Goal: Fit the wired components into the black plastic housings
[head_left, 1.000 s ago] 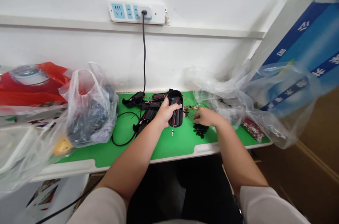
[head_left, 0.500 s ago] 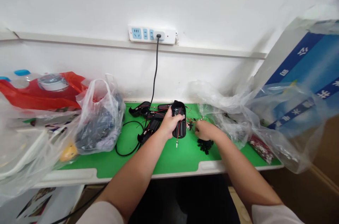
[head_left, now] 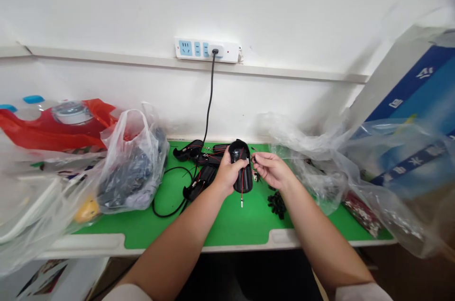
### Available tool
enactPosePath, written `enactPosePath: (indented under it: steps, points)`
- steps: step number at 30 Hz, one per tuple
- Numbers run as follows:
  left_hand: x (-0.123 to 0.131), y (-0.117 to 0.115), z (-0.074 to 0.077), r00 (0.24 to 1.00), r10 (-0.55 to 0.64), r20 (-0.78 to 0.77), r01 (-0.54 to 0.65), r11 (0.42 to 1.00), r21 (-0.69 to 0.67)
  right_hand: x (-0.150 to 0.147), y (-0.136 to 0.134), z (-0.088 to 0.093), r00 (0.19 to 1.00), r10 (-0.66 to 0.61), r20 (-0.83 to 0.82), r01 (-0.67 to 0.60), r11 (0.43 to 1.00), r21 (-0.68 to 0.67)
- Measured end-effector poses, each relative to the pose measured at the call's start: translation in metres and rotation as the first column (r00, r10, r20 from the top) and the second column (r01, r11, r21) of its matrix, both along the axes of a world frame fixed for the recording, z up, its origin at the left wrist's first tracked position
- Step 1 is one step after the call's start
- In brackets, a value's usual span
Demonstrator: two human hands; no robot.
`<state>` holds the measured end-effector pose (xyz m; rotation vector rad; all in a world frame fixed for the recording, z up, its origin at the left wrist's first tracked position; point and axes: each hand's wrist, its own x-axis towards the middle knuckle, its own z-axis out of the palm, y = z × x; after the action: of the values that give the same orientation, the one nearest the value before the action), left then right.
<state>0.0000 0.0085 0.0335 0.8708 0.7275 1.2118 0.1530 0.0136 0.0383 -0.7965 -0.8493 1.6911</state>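
Characters in white, 水 among them, mark the blue box (head_left: 419, 97). The left hand (head_left: 227, 174), fingers curled, holds a black casing (head_left: 247, 181) over the green tabletop (head_left: 227, 225); the right hand (head_left: 273, 168), lifted from the black pile (head_left: 276, 204), now pinches a small dark piece (head_left: 253, 159) beside it.

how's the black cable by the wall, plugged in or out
In: the black cable reaches a plug seated in the power strip.

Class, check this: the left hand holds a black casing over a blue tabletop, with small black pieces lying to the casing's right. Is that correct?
No: the tabletop is green, not blue, as the head view shows. The left hand does hold the black casing, with the small black pieces to its right.
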Motion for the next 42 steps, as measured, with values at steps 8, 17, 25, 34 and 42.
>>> enactPosePath:
  steps: [8, 17, 25, 34, 42]
  points:
    - [0.003, -0.003, 0.002, 0.999, 0.007, -0.042, -0.007, 1.0, 0.0, -0.002, -0.007, -0.011, 1.0, -0.009, -0.013, 0.009, 1.0, -0.02]
    - [0.003, -0.002, 0.0, 0.995, 0.033, -0.093, -0.023, 0.995, 0.1, -0.007, -0.01, -0.013, 0.993, -0.091, 0.072, 0.089, 0.995, 0.034]
    - [0.002, 0.003, -0.008, 0.968, 0.128, -0.216, -0.066, 0.96, 0.273, -0.01, -0.01, -0.018, 0.981, -0.112, 0.156, 0.101, 0.992, 0.077]
    - [0.001, 0.001, -0.005, 0.986, 0.047, -0.16, -0.021, 0.987, 0.157, -0.009, -0.01, -0.018, 0.993, -0.082, 0.087, 0.076, 0.995, 0.068]
    - [0.002, -0.002, -0.002, 0.999, -0.031, -0.043, 0.033, 0.999, 0.04, -0.011, -0.011, -0.012, 0.997, -0.072, 0.013, 0.072, 0.997, 0.018]
